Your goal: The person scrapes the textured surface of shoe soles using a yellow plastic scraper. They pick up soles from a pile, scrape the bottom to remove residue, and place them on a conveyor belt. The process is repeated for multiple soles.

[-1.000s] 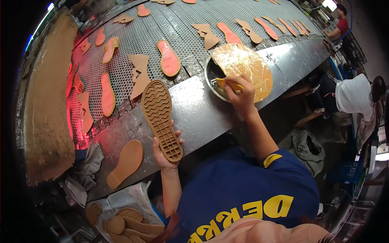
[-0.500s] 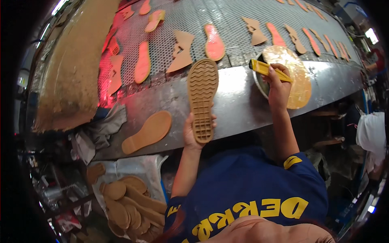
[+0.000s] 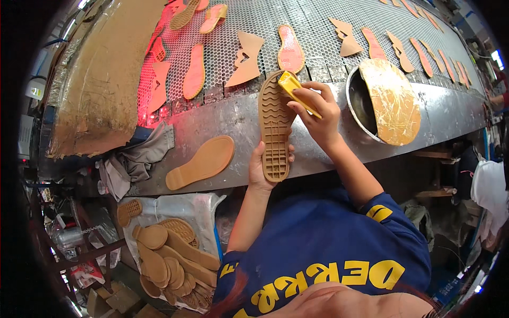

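My left hand grips the heel end of a tan shoe sole, holding it upright over the metal bench edge with its wavy and gridded tread in view. In my right hand is a yellow-handled brush, its front end against the toe part of that sole. My fingers and the handle cover its tip in part. On the bench left of my hands lies another tan sole, smooth side up. Right of my right hand stands a round metal bowl, partly covered by a glue-streaked yellowish board.
Beyond the bench, a mesh conveyor carries pink-coated insoles and cut tan uppers. A large brown panel stands at left, near a grey cloth. Several soles lie on plastic sheeting below the bench.
My right hand has moved left from beside the bowl, bringing the brush onto the sole's toe part. The board over the bowl now shows uncovered. Another sole has come into view at far left.
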### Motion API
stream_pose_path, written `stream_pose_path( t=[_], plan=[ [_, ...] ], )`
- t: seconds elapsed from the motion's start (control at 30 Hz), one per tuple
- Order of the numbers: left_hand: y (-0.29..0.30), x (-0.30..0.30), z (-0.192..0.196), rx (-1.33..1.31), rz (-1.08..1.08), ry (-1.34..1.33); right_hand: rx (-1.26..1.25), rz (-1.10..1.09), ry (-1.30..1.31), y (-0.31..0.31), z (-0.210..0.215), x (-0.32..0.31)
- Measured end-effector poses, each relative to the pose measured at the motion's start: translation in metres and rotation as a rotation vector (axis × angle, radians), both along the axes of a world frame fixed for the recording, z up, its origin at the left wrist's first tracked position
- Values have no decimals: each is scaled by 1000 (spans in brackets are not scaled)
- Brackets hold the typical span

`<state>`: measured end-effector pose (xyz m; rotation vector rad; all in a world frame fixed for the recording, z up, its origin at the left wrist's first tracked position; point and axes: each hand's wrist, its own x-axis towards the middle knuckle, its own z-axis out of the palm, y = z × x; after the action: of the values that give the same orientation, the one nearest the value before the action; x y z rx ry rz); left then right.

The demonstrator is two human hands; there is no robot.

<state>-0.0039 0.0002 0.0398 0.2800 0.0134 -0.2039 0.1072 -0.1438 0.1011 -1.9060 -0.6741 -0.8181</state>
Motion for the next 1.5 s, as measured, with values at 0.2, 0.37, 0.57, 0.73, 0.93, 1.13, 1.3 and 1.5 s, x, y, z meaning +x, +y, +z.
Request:
stream_pose_path(
  t=[0.2, 0.37, 0.57, 0.73, 0.93, 1.13, 1.3, 1.5],
  plan=[
    [0, -1, -2, 47, -9, -11, -9, 2, 10, 3, 1, -1],
    [0, -1, 0, 70, -19, -28, -16, 55, 57, 1, 2, -5],
    [1, -3, -2, 34, -39, 16, -35, 186, 72, -3, 4, -8],
    [1, -3, -1, 51, -35, 21, -60, 272, 103, -7, 4, -13],
    [2, -4, -4, 92, -37, 46, -123, 360, 125, -14, 4, -24],
    [3, -6, -1, 17, -53, 63, -150, 409, 146, -16, 2, -40],
    [4, -1, 3, -154, -102, -84, -167, 458, 188, -21, 3, -54],
    [-1, -2, 9, 148, -16, 78, -188, 502, 269, -24, 7, -73]
  ],
)
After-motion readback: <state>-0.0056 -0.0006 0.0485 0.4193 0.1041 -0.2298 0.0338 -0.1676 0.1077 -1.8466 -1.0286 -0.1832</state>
